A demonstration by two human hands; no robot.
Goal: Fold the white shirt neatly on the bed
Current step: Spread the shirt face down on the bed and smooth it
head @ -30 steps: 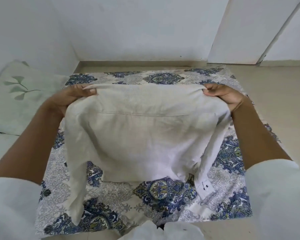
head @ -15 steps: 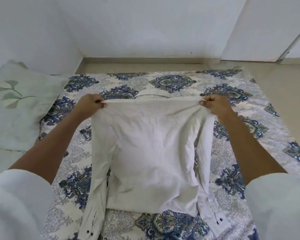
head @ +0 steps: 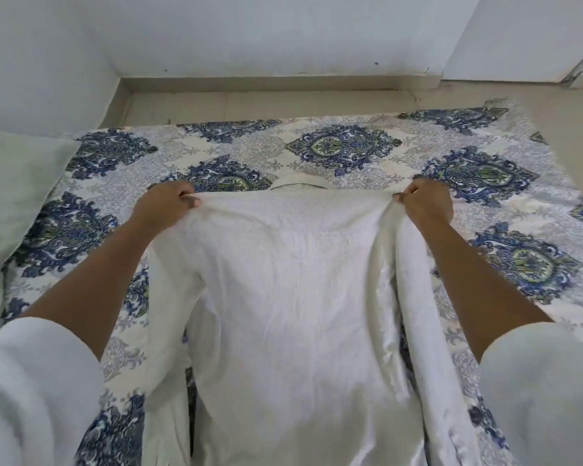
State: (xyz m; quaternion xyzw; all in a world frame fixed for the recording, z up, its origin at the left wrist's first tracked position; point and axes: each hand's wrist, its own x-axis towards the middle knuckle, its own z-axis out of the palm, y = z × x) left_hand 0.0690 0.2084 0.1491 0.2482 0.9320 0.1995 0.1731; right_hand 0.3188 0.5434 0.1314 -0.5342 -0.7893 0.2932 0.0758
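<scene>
From the head camera, a white long-sleeved woven-cotton shirt (head: 293, 314) lies back-up and lengthwise on the bed (head: 485, 183), which is covered by a cream sheet printed with blue and green medallions. The shirt's collar (head: 300, 181) points away from the person, toward the far edge of the bed, and its body runs down out of the bottom of the view. The left hand (head: 164, 205) grips the left shoulder of the shirt, its fingers (head: 186, 196) curled and pinching a fold of cloth. The right hand (head: 426, 205) pinches the right shoulder in the same way, its fingers (head: 409, 196) bunched on the fabric. The shoulder line is stretched taut between the two hands. The shirt's two long sleeves (head: 165, 331) lie alongside the body on either side. A pale green pillow (head: 17, 183) rests at the left edge of the bed. Beyond the bed are a strip of beige floor (head: 283, 99) and a white wall (head: 283, 31).
</scene>
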